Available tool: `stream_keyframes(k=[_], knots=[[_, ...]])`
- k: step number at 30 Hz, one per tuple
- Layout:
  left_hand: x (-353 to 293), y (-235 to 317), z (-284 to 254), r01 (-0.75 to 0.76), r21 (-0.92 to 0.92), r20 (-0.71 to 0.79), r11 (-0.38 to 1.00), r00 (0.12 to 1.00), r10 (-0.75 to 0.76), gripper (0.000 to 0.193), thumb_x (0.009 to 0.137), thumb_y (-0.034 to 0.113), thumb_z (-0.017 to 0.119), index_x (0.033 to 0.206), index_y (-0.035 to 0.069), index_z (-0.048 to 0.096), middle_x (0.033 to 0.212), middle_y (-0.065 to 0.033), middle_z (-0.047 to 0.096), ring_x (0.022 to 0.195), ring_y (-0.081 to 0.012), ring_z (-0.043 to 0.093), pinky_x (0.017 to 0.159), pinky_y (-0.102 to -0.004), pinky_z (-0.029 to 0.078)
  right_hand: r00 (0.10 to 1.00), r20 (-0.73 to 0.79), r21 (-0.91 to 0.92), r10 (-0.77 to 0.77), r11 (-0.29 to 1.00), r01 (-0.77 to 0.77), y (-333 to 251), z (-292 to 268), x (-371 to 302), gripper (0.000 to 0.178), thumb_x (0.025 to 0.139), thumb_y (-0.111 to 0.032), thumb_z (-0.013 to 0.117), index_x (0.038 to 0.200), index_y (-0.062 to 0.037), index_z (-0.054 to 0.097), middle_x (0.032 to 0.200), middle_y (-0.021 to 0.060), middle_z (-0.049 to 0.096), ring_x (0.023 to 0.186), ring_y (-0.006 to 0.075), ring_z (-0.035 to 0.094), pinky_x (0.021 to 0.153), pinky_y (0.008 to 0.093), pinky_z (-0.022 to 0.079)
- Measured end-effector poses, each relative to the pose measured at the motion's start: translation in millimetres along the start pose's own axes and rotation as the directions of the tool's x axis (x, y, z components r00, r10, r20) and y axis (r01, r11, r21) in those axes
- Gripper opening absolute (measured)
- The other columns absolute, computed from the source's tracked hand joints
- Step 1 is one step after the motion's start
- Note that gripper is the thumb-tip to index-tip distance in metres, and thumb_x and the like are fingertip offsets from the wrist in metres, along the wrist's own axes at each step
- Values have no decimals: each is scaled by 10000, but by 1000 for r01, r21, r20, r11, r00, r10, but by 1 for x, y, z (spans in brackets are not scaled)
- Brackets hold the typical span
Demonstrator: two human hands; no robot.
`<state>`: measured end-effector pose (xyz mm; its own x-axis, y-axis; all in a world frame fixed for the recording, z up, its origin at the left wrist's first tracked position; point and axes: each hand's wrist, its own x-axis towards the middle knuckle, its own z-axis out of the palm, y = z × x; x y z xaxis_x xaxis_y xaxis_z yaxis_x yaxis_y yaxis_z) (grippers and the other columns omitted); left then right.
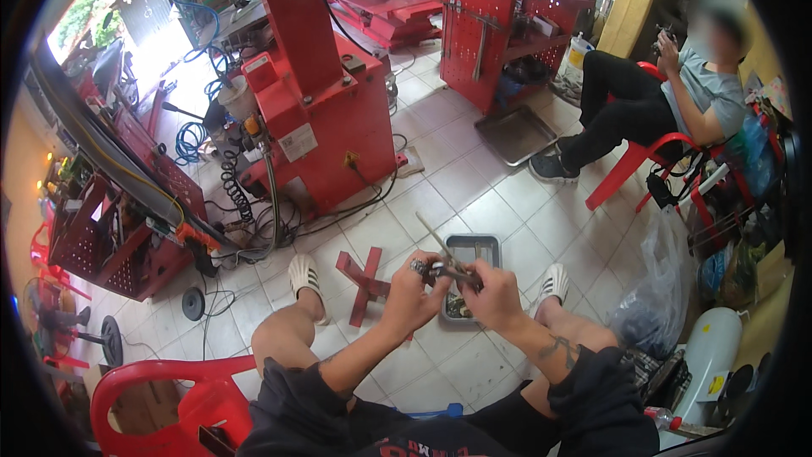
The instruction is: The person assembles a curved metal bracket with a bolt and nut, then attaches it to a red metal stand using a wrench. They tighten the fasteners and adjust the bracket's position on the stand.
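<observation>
In front of me, above the floor, my left hand (pixel 412 298) and my right hand (pixel 491 294) are close together, fingers closed. Between them is a small dark metal part (pixel 458 273), gripped from both sides. A thin pale rod (pixel 434 232) slants up and left from beside the part; its lower end reaches toward my right fingers, and which hand bears it is unclear. Below my hands a grey metal tray (pixel 496 245) lies on the tiles, with small pieces in it partly hidden by my right hand. A red metal stand (pixel 363 286) is left of my left hand.
A red machine (pixel 326 148) with hoses and cables stands ahead. Behind it is a red tool cart (pixel 469 46). A flat drip tray (pixel 516 137) lies near a seated person (pixel 710 89). On the right are a plastic bag (pixel 655 288) and a white cylinder (pixel 709 355).
</observation>
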<state>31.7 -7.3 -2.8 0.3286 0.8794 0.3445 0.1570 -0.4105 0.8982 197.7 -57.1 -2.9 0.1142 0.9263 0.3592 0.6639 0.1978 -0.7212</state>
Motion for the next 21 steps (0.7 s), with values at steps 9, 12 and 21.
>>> stream_keyframes(k=[9, 12, 21], knots=[[1, -12, 8, -23, 90, 33, 996, 999, 20, 77, 896, -9, 659, 970, -2, 642, 924, -142, 622, 741, -303, 630, 660, -364, 498, 998, 6, 40, 68, 997, -68, 6, 5, 2, 155, 819, -99, 734, 943, -56, 651, 716, 143, 673, 659, 349, 674, 579, 420, 518], [-6, -7, 16, 25, 10, 1, 1000, 1000, -25, 94, 887, 0, 666, 979, -9, 648, 916, -133, 639, 710, -271, 643, 641, -344, 508, 997, 18, -22, 77, 997, -76, 5, 4, -6, 161, 817, -112, 743, 939, -61, 651, 709, 134, 670, 651, 348, 669, 577, 425, 517], [-1, -6, 6, 44, 71, -7, 997, 999, -44, 138, 888, 11, 685, 1021, -12, 657, 959, -149, 658, 770, -274, 664, 658, -365, 520, 998, 6, -80, 62, 995, -62, -5, 8, 0, 138, 833, -129, 734, 922, -54, 659, 678, 130, 661, 618, 350, 660, 558, 430, 509]])
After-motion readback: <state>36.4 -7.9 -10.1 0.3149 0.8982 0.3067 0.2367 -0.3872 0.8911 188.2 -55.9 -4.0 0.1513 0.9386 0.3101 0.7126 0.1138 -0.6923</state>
